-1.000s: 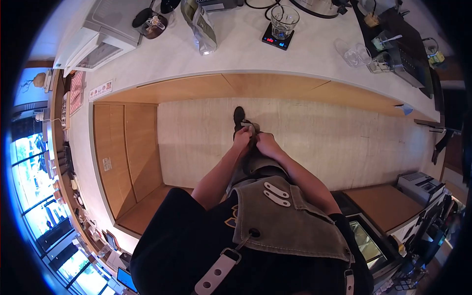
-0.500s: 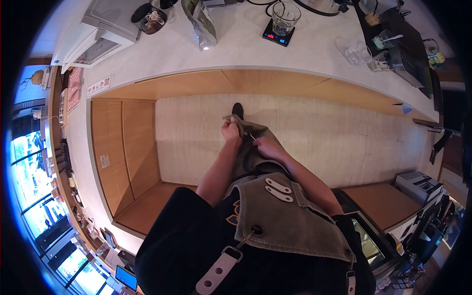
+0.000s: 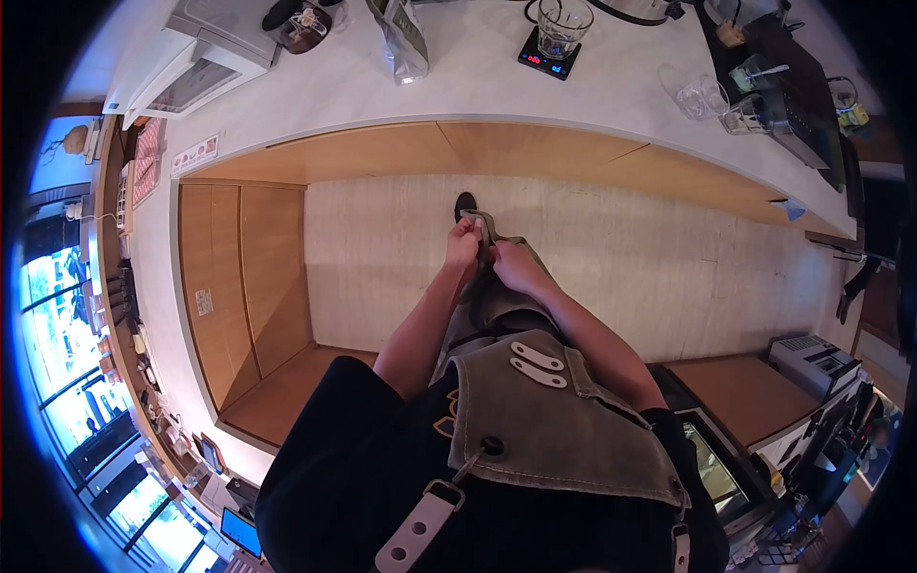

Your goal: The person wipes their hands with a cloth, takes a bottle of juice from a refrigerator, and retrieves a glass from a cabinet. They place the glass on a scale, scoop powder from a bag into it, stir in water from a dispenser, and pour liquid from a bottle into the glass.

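I wear a grey-brown apron (image 3: pixel 564 430) with pale straps and metal buckles over a black shirt. Its lower part is gathered up in front of me, above the floor. My left hand (image 3: pixel 464 243) is closed on the apron's lower edge. Close on its right, my right hand (image 3: pixel 514 265) is closed too, its fingers against the bunched cloth. Whatever it grips is hidden by the folds and fingers. One dark shoe (image 3: pixel 465 203) shows just beyond the cloth.
Ahead runs a pale counter (image 3: pixel 458 91) bearing a drinking glass (image 3: pixel 562 31) on a lit digital scale (image 3: pixel 548 55), a foil pouch (image 3: pixel 401 43), a dark-lidded jar (image 3: pixel 298 27) and upturned glasses (image 3: pixel 702 98). Wooden cabinets (image 3: pixel 215 286) stand left; a grey machine (image 3: pixel 812 363) is at right.
Both hands have come closer together, the left moving right and slightly up, the right moving up. The cloth is now bunched between them. A thin pale stick-like thing at my right fingers is now hidden.
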A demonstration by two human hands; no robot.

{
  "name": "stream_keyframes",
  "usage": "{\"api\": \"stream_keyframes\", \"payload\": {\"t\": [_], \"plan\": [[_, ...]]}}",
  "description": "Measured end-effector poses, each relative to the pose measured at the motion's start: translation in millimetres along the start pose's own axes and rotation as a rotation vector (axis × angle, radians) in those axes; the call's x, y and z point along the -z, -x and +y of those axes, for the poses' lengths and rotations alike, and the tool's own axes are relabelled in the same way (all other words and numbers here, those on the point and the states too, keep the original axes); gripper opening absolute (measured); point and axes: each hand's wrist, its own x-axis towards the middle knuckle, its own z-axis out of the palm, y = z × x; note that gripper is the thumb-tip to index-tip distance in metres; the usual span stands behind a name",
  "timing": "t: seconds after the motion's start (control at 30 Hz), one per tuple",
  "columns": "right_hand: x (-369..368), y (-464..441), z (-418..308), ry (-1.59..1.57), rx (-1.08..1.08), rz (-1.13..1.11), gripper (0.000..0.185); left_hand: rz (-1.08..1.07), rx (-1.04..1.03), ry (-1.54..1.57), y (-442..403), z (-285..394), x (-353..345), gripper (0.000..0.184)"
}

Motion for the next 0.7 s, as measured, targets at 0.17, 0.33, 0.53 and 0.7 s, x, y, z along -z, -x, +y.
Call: {"api": "stream_keyframes", "payload": {"t": [0.17,0.33,0.53,0.7], "plan": [[4,10,1,0.003,0.020,-0.042,0.023,0.036,-0.183,-0.150,-13,-22,21,0.018],[-8,12,10,-0.033,-0.050,-0.011,0.025,0.103,-0.020,0.063,0,-20,-4,0.017],[0,1,9,0.029,-0.059,0.068,0.026,-0.087,0.101,-0.025,-4,-23,2,0.014],[18,-5,33,-0.248,0.015,0.043,0.031,-0.031,0.066,-0.745,-26,-10,77,0.029]]}}
